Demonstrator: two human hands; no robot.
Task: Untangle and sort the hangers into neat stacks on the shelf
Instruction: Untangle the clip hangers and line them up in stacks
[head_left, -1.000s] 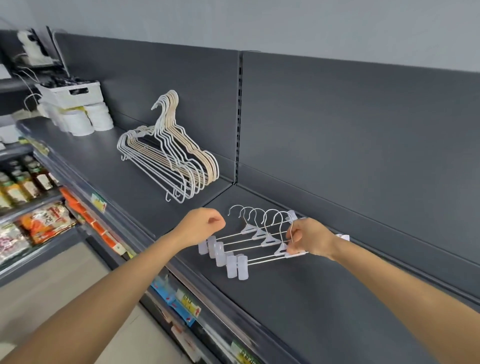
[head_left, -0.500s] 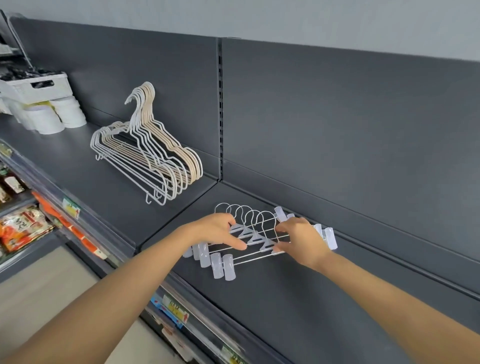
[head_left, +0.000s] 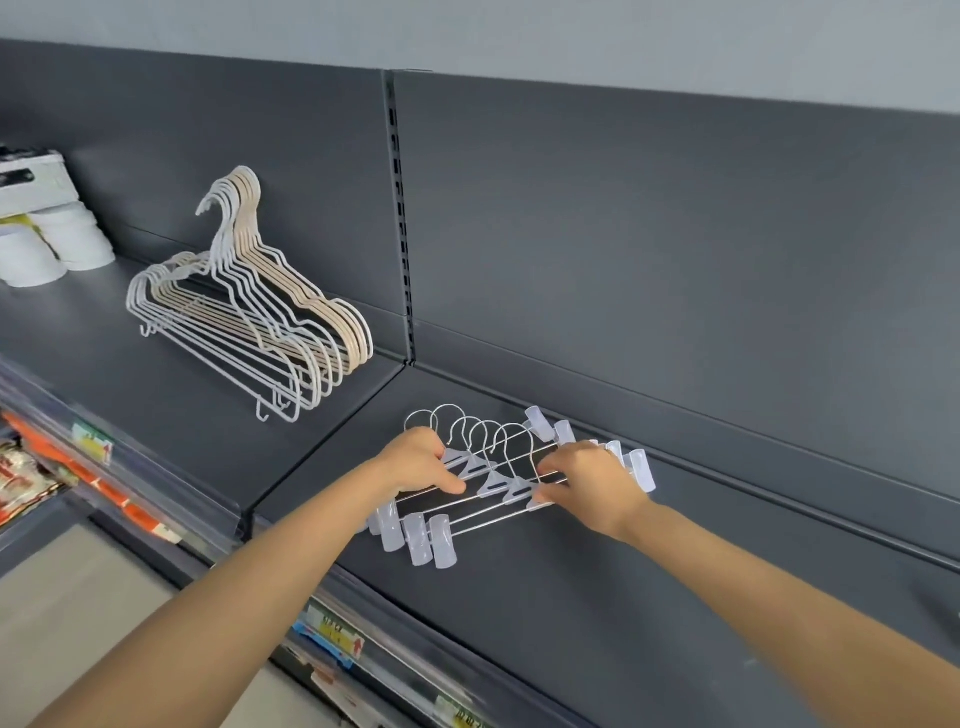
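A fanned row of clip hangers (head_left: 493, 483) is being squared up at lower centre of the frame, lying flat on the shelf (head_left: 519, 623) close to its back panel. The left hand (head_left: 415, 462) is being laid over the rods near the hooks, its grip spread and pressing down rather than closing; whether the thumb is tucked beneath cannot be told. The right hand (head_left: 587, 483) is being rested on the white middle pieces, its grip likewise spread, fingertips touching plastic. The wire hangers (head_left: 353, 338) are being left leaning against the back panel at upper left of centre, well apart, already stacked

Two or three risks are being judged likely from here. The hooks are overlapping, so one may be snagged and dragged askew if the rods are pushed together unevenly. The clips at the near end are lying near the shelf's front edge, so a hard shove toward the lower left may tip the row off. Fingers may be caught between rods as the fan is being closed
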